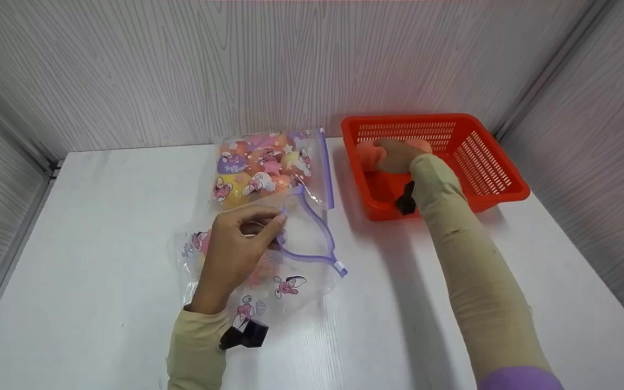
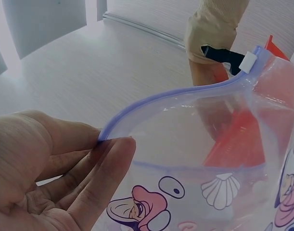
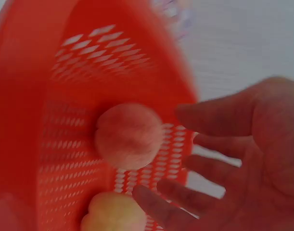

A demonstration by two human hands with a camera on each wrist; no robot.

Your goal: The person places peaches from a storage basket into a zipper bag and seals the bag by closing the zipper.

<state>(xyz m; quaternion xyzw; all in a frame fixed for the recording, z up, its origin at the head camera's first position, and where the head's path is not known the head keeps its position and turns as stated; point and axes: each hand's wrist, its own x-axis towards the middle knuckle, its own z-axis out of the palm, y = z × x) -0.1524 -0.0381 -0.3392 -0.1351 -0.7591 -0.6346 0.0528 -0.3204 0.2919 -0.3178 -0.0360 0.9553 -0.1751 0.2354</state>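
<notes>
My left hand [image 1: 236, 244] pinches the purple zip edge of a clear printed zip bag [image 1: 306, 287] between thumb and fingers. The bag's mouth gapes wide, with its white slider [image 2: 248, 62] at the far end. Something pinkish shows through the bag, partly covered by the hand. Over on the right, my right hand [image 1: 396, 156] is inside a red plastic basket [image 1: 436, 119]. Its fingers [image 3: 209, 166] are spread beside a pink peach [image 3: 130, 136], with nothing gripped. A yellowish peach [image 3: 113, 214] lies lower in that same right wrist view.
Behind the gaping bag lies another printed zip bag [image 1: 271, 168], filled with several round, coloured things. The white table [image 1: 101, 260] meets wood-grain panels at the back and both sides. My right forearm [image 1: 469, 254] crosses the table's right part.
</notes>
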